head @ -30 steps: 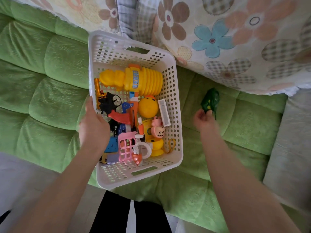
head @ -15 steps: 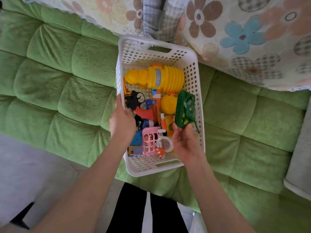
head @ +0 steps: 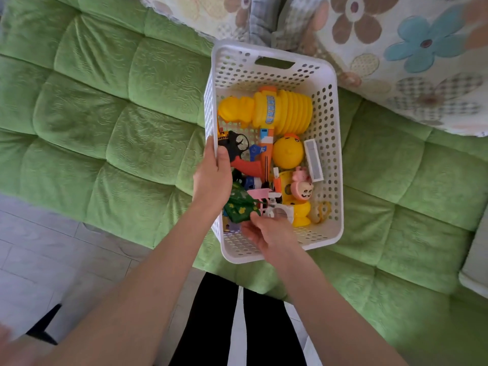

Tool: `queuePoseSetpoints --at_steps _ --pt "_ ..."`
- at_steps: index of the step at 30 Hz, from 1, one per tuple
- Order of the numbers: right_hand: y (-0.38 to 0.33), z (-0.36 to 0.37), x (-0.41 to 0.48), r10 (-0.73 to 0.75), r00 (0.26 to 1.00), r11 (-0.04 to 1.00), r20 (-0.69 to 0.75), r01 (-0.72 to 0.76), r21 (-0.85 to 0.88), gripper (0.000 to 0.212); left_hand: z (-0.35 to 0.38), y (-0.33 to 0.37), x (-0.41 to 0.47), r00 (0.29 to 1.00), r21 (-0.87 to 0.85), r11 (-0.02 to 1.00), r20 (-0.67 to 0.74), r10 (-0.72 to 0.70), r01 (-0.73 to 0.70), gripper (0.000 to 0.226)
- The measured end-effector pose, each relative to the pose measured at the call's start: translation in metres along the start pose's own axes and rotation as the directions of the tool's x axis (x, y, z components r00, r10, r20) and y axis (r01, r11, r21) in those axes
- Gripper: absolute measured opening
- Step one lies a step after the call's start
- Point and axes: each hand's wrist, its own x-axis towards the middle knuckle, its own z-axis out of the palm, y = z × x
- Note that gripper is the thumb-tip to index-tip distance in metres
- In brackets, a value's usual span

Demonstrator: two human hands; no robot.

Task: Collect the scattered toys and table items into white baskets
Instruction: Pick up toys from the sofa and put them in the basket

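Green quilted sofa (head: pixel 118 114) underfoot of the work, pale tiled floor (head: pixel 52 247) at its near edge, flowered blanket (head: pixel 396 48) heaped along the back.

White basket (head: pixel 274 52) sits on the sofa cushion, long side running away from me. My left hand (head: pixel 211 178) grips its left wall, thumb hooked over the rim to the inside, fingers outside. It steadies the basket.

My right hand (head: pixel 269 233) is inside the near left corner, fingers curled, pinching the near edge of the green toy (head: pixel 239 208). That toy lies low in the basket, on top of the pink and blue pieces, just beside my left wrist. Not yet let go, as far as I can see; the fingertips are partly hidden under the hand.

Already in the basket: yellow squeaky hammer (head: pixel 266 109) across the far end, yellow ball (head: pixel 287 153) below it, orange and black toy guns along the left, a pink-faced figure (head: pixel 303 190) on a yellow base to the right, a white bar against the right wall.

Progress, my reading: this basket is well filled and the green toy is as good as placed, only the release remains. No loose toy shows on the sofa or on the visible floor. Table items are out of view, so I cannot say how much of that part is left.
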Motion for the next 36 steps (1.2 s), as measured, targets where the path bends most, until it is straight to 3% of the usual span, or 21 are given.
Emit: queuePoseSetpoints --at_steps 3,5,7,9,11,13,17,19,20,23,24,30,36 --pt "-0.006 0.003 -0.002 0.087 0.995 0.989 0.049 -0.08 -0.124 0.02 -0.001 -0.003 0.003 1.0 -0.035 0.999 0.008 0.03 -0.03 0.05" --pt "-0.012 -0.001 -0.006 0.124 0.989 0.927 0.079 -0.087 -0.366 0.014 -0.002 -0.007 0.007 1.0 -0.022 1.0 0.003 0.013 -0.013 0.051" --pt "-0.021 -0.006 -0.008 0.049 0.993 0.733 0.108 0.037 -0.679 0.008 -0.003 -0.009 0.01 1.0 -0.011 1.0 0.001 0.001 -0.001 0.051" --pt "-0.03 -0.007 -0.001 -0.213 0.955 0.386 0.208 0.278 -0.88 0.022 -0.005 -0.012 0.011 1.0 -0.015 1.0 0.0 -0.004 0.004 0.051" --pt "-0.037 0.003 0.005 -0.485 0.809 0.082 0.332 0.42 -0.904 0.022 -0.006 -0.013 0.012 1.0 -0.02 1.0 0.009 -0.006 0.006 0.051" --pt "-0.039 0.018 0.017 -0.564 0.718 -0.015 0.408 0.486 -0.874 0.021 -0.007 -0.014 0.013 1.0 -0.033 0.999 0.017 -0.002 0.003 0.051" --pt "-0.018 0.041 0.039 -0.393 0.834 -0.127 0.388 0.368 -0.921 0.035 -0.007 -0.015 0.012 1.0 -0.067 0.998 0.027 0.001 0.001 0.051" --pt "-0.005 0.042 0.043 -0.398 0.845 -0.199 0.358 0.301 -0.933 0.037 -0.007 -0.016 0.012 1.0 -0.072 0.997 0.019 -0.003 0.004 0.051" --pt "-0.001 0.041 0.044 -0.406 0.842 -0.2 0.355 0.297 -0.934 0.039 -0.006 -0.018 0.013 1.0 -0.074 0.997 0.016 -0.008 0.01 0.051" --pt "0.001 0.036 0.046 -0.334 0.884 0.071 0.327 0.37 -0.926 0.039 -0.007 -0.022 0.015 1.0 -0.074 0.997 0.012 -0.018 0.019 0.05" --pt "0.0 0.035 0.046 -0.301 0.891 0.111 0.34 0.387 -0.916 0.042 -0.008 -0.023 0.016 1.0 -0.067 0.998 0.016 -0.006 0.007 0.051" --pt "-0.008 0.03 0.048 -0.222 0.888 0.07 0.403 0.427 -0.902 0.048 -0.011 -0.029 0.023 0.999 -0.002 1.0 0.045 -0.028 0.028 0.056" --pt "0.005 0.026 0.052 -0.254 0.882 0.139 0.397 0.44 -0.887 0.049 -0.013 -0.035 0.024 0.997 -0.032 0.998 0.054 -0.049 0.051 0.056"
